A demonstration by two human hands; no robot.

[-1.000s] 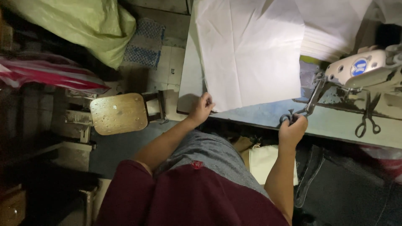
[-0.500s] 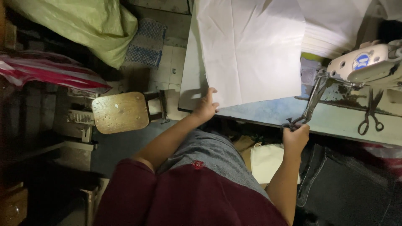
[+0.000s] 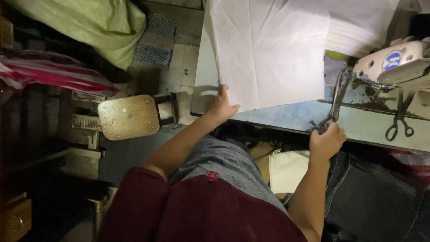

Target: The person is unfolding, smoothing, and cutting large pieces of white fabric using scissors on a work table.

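Head cam, steep downward, close over worktable (image 3: 286,117).

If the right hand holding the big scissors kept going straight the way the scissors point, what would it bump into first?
Probably the white sewing machine. The right hand aims the dark metal scissors up toward its head end, and the tips already look close, though depth is hard to judge.
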